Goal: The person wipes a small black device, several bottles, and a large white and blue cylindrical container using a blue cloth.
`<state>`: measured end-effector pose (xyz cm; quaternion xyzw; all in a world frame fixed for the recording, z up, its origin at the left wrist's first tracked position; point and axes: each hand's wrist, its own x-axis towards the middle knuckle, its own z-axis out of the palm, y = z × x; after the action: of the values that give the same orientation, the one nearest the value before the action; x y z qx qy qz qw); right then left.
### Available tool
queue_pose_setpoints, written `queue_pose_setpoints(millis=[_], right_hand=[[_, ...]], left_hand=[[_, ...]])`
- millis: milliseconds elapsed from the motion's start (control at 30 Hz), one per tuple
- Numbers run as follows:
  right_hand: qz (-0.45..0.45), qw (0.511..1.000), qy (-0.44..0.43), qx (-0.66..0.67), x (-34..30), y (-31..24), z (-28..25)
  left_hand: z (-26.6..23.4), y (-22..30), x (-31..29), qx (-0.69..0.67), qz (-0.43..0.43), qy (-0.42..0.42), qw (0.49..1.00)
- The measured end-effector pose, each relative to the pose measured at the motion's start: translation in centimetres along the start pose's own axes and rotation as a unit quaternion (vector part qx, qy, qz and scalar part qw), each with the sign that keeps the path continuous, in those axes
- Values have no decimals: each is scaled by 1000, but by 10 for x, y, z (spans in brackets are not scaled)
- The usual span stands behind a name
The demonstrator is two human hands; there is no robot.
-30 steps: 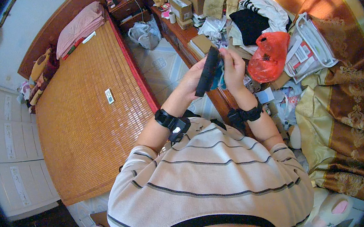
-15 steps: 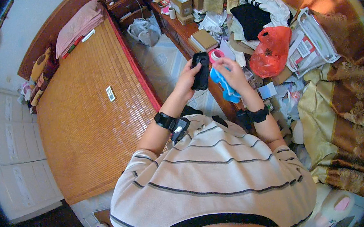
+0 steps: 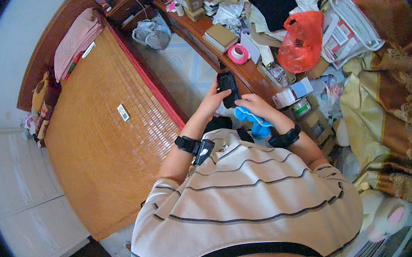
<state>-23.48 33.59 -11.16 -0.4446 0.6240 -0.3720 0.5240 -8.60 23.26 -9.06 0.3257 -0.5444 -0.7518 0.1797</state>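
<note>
My left hand (image 3: pixel 212 102) is closed round a black rectangular case (image 3: pixel 227 86) that looks hollow and shallow. Its thumb lies over the near edge. My right hand (image 3: pixel 258 106) grips a bunched blue cloth (image 3: pixel 256 126), which hangs below the fingers. The right fingertips are at the case's lower right corner; whether they touch it I cannot tell. Both hands are in front of my body, beside the long wooden cabinet (image 3: pixel 199 27). A pink and white ring-shaped thing (image 3: pixel 238 54) lies on the cabinet top, just beyond the hands.
On the left stands a bed with a woven mat (image 3: pixel 97 140) and a small white device (image 3: pixel 123 112). Along the cabinet are a brown box (image 3: pixel 220 37), a red plastic bag (image 3: pixel 302 43), a clear zip bag (image 3: pixel 351 28) and a white box (image 3: pixel 292 93). A grey bag (image 3: pixel 152 34) sits on the floor.
My right hand has come down and left with the blue cloth, away from the pink ring, to the case's lower end. The left hand and case are slightly lower. The view has shifted.
</note>
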Motion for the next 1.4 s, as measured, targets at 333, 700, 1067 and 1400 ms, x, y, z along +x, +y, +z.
queue_pose_setpoints(millis=[333,700,1067,1400], right_hand=[[156,957,232,81,-14,96,-50],[244,944,177,-134,50,169,-50],[349,904,209,-129,91,208,-60],[270,925,183,-194,77,279,-56]], left_hand=[[-42,-23,-9,22,-120,6,993],[-72,-34,-41,-73,-154,105,980],[-189,-154,-138,-267,-221,306,887],[-253,-234,-194,-451,-240,361,781]])
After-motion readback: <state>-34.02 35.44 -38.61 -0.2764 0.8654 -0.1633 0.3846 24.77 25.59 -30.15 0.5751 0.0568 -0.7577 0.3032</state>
